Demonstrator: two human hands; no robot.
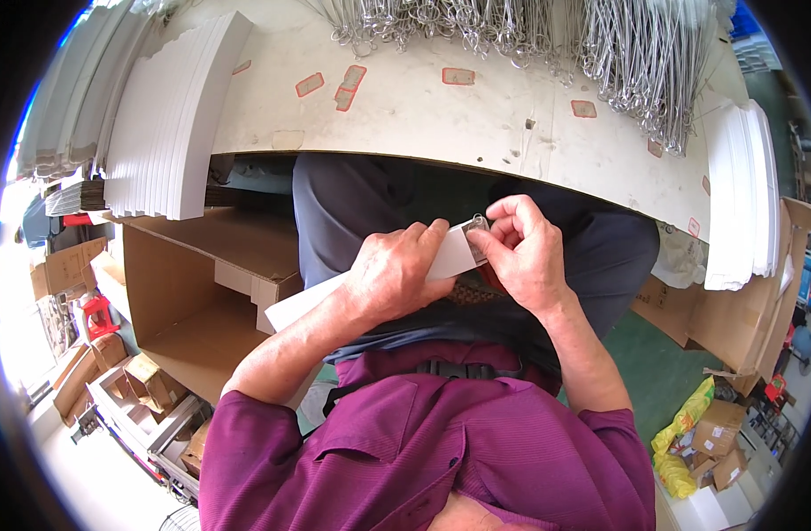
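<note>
A long, narrow white box (454,253) lies slantwise over my lap, its lower end showing beyond my left wrist. My left hand (393,273) is wrapped round its middle. At the upper right end of the box, my right hand (529,255) is closed in a pinch, thumb and fingers against the box mouth. A looped metal wire piece (479,222) sticks out there at the fingertips. The rest of the wire piece is hidden by the box and my fingers.
On the white table (379,124) ahead lies a heap of looped metal wire pieces (640,75). White boxes (162,124) stand in a row at the left, and more white boxes (740,195) at the right. Cardboard boxes (171,292) stand on both sides below the table.
</note>
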